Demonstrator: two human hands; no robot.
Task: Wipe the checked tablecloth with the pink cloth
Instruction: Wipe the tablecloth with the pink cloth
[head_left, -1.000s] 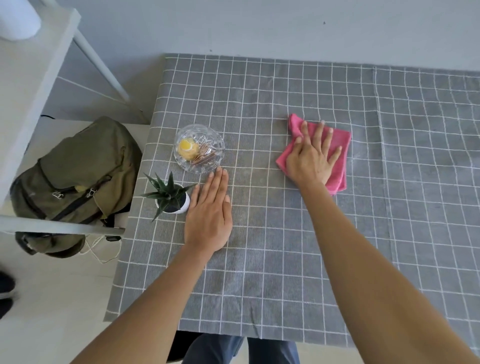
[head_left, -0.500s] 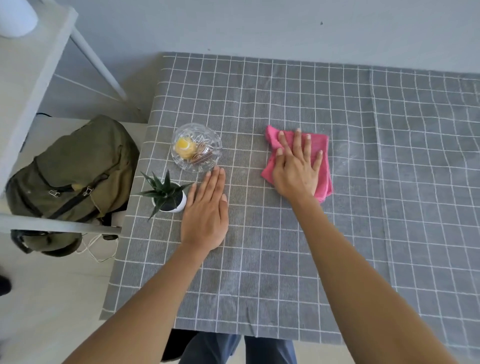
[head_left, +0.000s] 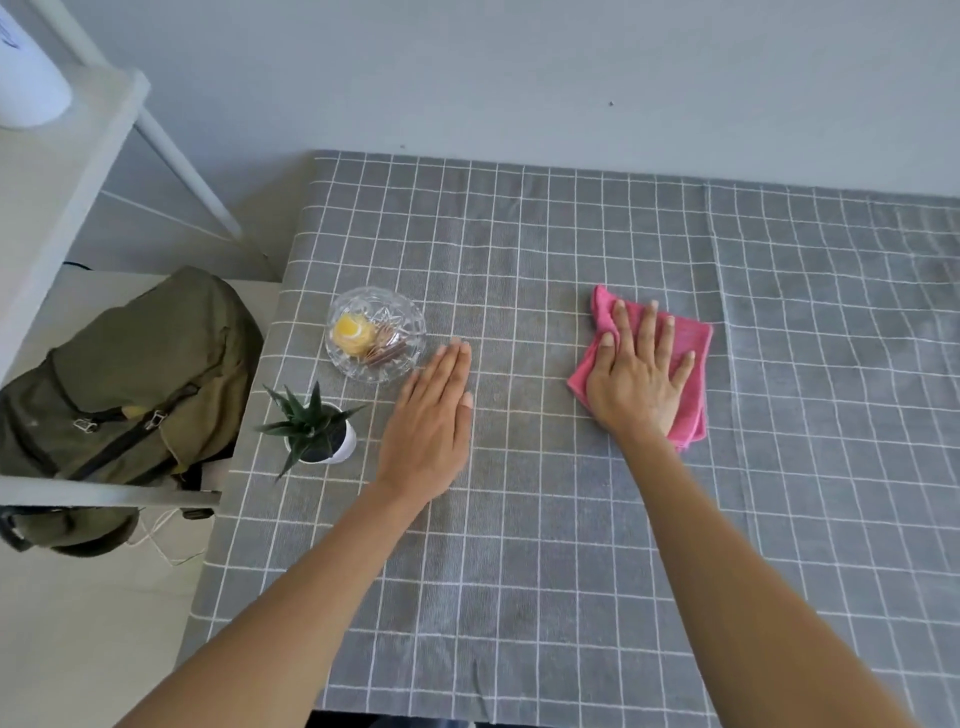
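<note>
Nearest you: two bare forearms, both cut off by the bottom edge. Between them, below the hem of the tablecloth, a dark strip, too little showing to name.

One checked tablecloth, grey with white lines, covers the bench; its right side runs out of view.

Your left hand lies flat on the tablecloth, palm down, fingers straight and together, gripping nothing. Your right hand lies flat with fingers spread, pressed on one pink cloth. The hand is open on top of it, not clenched. The cloth is folded, near the middle of the tablecloth, well apart from the left hand; the hand hides most of its middle, and pink shows around the fingers and at the near right corner.

Left of your left hand: one small potted plant, spiky leaves, white pot, near the tablecloth's left edge. Just beyond it, one cut-glass bowl, close to your left fingertips; whether they touch is unclear. Inside: something yellow and some brownish pieces, hard to make out through the glass.

Off the bench, left: one olive backpack on a low pale surface, partly hidden behind a white shelf frame. One white object at top left, cut off.

Far: a plain grey wall.
</note>
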